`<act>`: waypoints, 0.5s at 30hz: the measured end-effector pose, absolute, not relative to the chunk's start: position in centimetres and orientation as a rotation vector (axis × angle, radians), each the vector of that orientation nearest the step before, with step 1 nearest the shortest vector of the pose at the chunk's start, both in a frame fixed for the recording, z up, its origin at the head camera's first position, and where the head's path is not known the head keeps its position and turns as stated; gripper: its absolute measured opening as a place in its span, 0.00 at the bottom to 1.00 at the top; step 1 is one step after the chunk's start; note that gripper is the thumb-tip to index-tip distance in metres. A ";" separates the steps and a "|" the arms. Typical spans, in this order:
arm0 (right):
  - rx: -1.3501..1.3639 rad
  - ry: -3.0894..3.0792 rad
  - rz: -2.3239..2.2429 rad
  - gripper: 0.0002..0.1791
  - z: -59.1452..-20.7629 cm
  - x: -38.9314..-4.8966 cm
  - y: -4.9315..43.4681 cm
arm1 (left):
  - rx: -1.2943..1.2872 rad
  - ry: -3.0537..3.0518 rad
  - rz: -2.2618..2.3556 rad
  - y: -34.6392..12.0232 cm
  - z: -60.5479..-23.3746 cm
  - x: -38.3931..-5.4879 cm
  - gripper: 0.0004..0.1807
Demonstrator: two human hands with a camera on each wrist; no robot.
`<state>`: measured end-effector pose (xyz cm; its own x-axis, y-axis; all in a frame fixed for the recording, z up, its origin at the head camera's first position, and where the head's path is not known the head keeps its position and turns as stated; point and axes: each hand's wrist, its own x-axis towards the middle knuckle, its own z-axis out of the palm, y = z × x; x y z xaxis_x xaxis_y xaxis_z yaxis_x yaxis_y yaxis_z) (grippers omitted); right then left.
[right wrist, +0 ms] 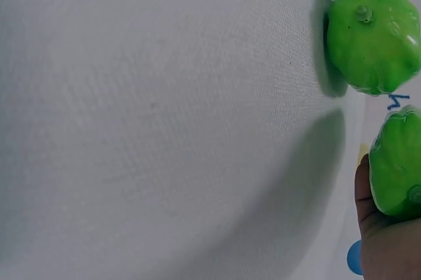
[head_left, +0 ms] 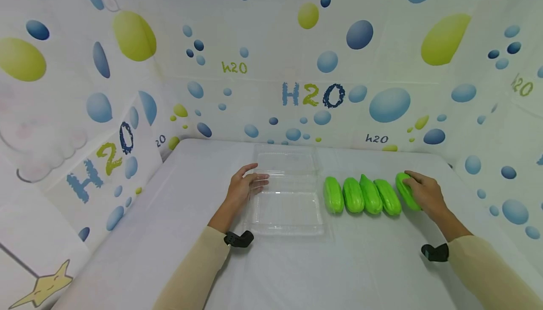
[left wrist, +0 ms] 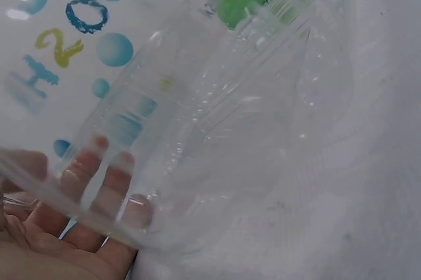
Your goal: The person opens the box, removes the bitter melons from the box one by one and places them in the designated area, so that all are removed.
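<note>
An opened clear plastic clamshell box (head_left: pixel 286 230) lies on the white-covered table. My left hand (head_left: pixel 246 187) is at its left side, near the fold, with fingers extended; in the left wrist view, those fingers (left wrist: pixel 118 181) show through the clear plastic. Over on the right, my right hand (head_left: pixel 428 194) grips a bright green ribbed vegetable (head_left: pixel 406 191), shaped like a short cucumber. In the right wrist view this vegetable (right wrist: pixel 398 162) sits against the palm side, its stem end facing the camera, and a shadow falls on the cloth beside it.
Several similar green vegetables (head_left: pixel 354 196) lie side by side in a row between the box and my right hand. A white sheet printed with drops and lettering (head_left: pixel 314 95) stands as a wall behind the table (head_left: pixel 288 272) and along both sides.
</note>
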<state>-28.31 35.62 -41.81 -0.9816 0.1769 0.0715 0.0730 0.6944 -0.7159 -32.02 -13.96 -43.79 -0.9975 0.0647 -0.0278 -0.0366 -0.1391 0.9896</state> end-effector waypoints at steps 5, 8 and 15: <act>-0.190 -2.776 1.148 0.33 -42.0 -28.6 35.4 | 0.033 2.021 2.322 -14.0 -43.9 -32.0 0.24; -0.192 -2.799 1.133 0.33 -42.1 -28.7 35.3 | 0.032 2.026 2.317 -14.0 -44.0 -32.1 0.24; -0.172 -2.801 1.140 0.32 -41.9 -28.7 34.8 | 0.034 2.026 2.313 -14.0 -44.0 -32.2 0.25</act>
